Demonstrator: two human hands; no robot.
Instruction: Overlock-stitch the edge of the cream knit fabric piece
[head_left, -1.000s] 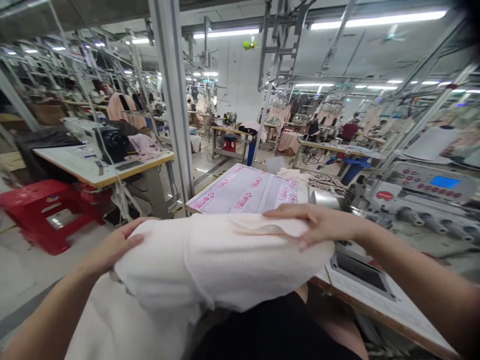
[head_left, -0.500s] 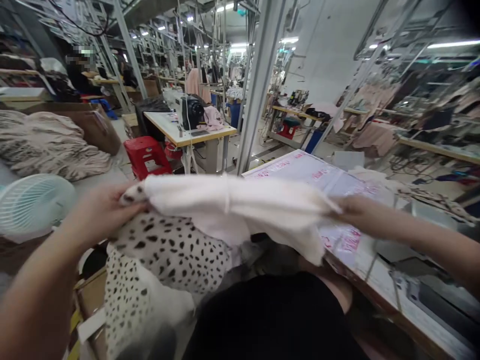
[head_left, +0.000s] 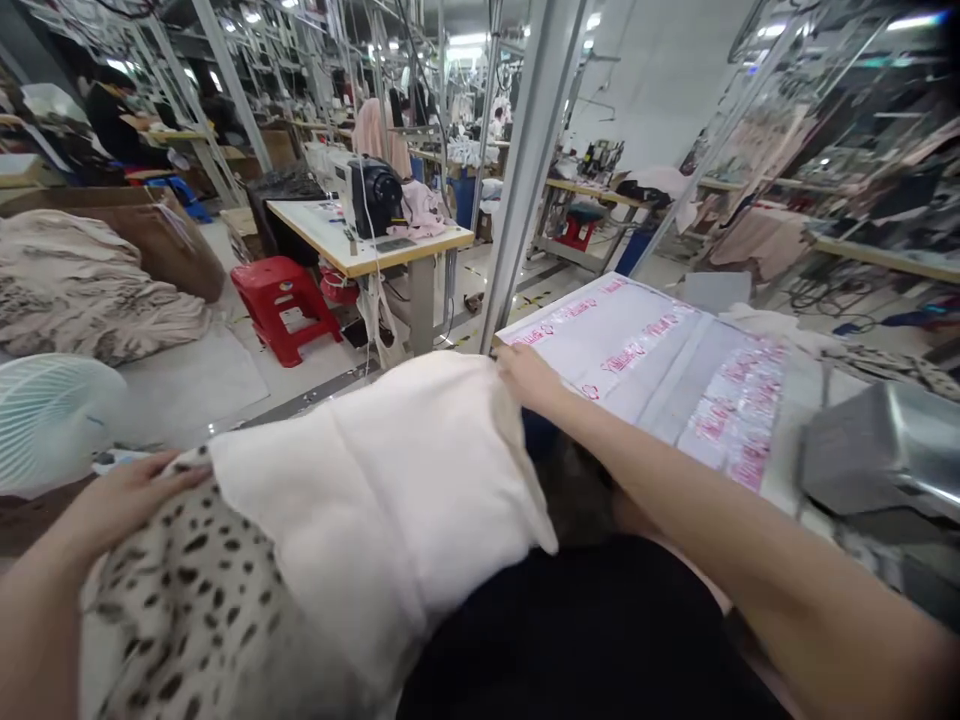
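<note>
The cream fabric bundle (head_left: 390, 490) lies across the person's lap, leopard-print cloth (head_left: 187, 600) beneath it on the left. The right hand (head_left: 529, 378) pinches the bundle's far edge beside the worktop (head_left: 660, 350); the left hand (head_left: 124, 495) rests flat, fingers spread, on the print. Best keep both edges taut so the layers stay aligned

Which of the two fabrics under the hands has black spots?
The spotted fabric, beneath the left hand. The cream fabric, touched by the right hand, is plain.
</note>
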